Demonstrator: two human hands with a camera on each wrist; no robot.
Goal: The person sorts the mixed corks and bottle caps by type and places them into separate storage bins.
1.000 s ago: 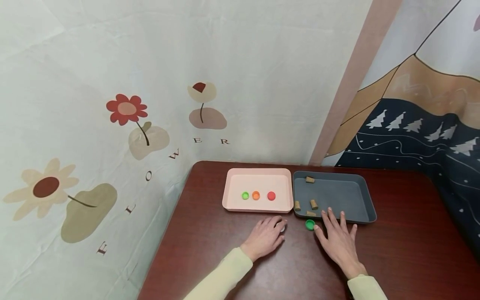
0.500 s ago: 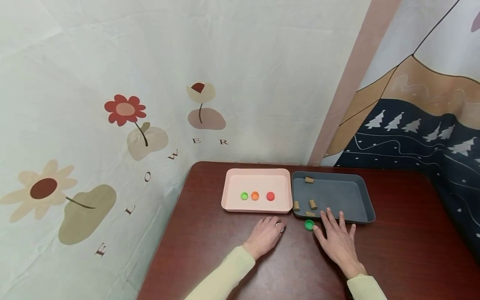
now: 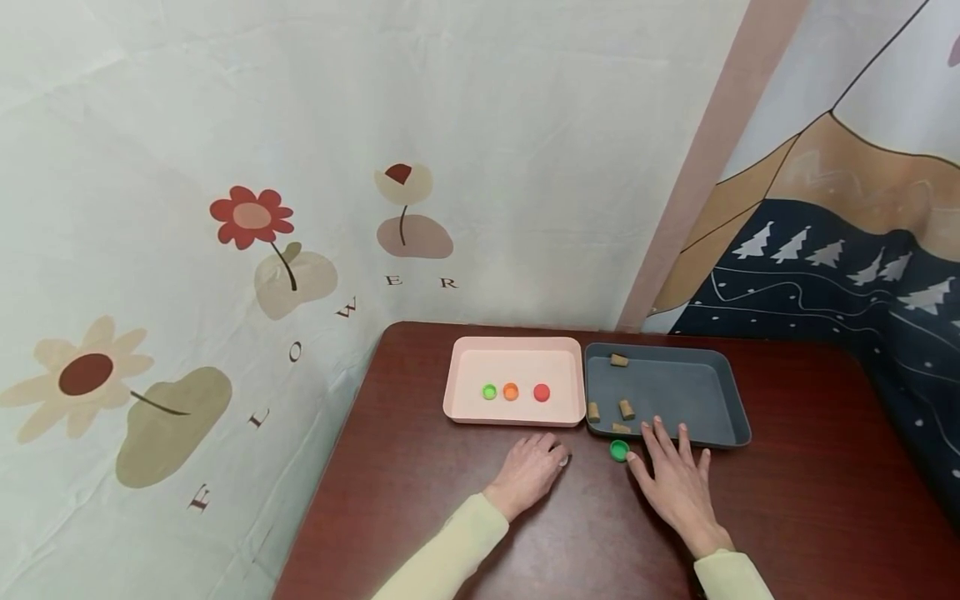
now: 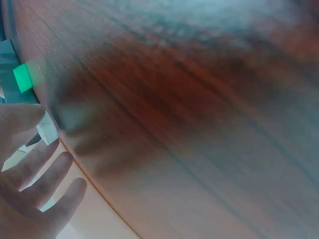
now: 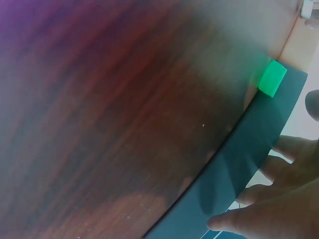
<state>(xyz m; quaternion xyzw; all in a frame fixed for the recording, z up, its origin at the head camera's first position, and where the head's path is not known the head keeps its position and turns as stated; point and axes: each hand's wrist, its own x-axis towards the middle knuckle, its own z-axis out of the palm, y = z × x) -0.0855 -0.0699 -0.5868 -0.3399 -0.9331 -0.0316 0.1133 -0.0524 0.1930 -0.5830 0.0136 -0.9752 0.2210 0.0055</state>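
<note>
My left hand (image 3: pixel 527 475) is low over the table in front of the pink tray. Its thumb and index finger pinch a white bottle cap (image 4: pixel 47 128); in the head view only a sliver of that cap shows by the fingertips. My right hand (image 3: pixel 677 487) lies with fingers spread at the front rim of the dark grey tray (image 3: pixel 678 383), holding nothing. Beside its thumb, on the table, is a green bottle cap (image 3: pixel 619 451), standing clear of the left hand.
The pink tray (image 3: pixel 517 354) holds a light green cap (image 3: pixel 489 392), an orange cap (image 3: pixel 511 392) and a red cap (image 3: pixel 542 392). Several corks, one a cork (image 3: pixel 626 409) near the front, lie in the left part of the grey tray. A printed cloth hangs behind the table.
The left hand's thumb and fingers have drawn in around the white bottle cap, which has barely shifted. The right hand stays where it was, as do the trays and the green cap.
</note>
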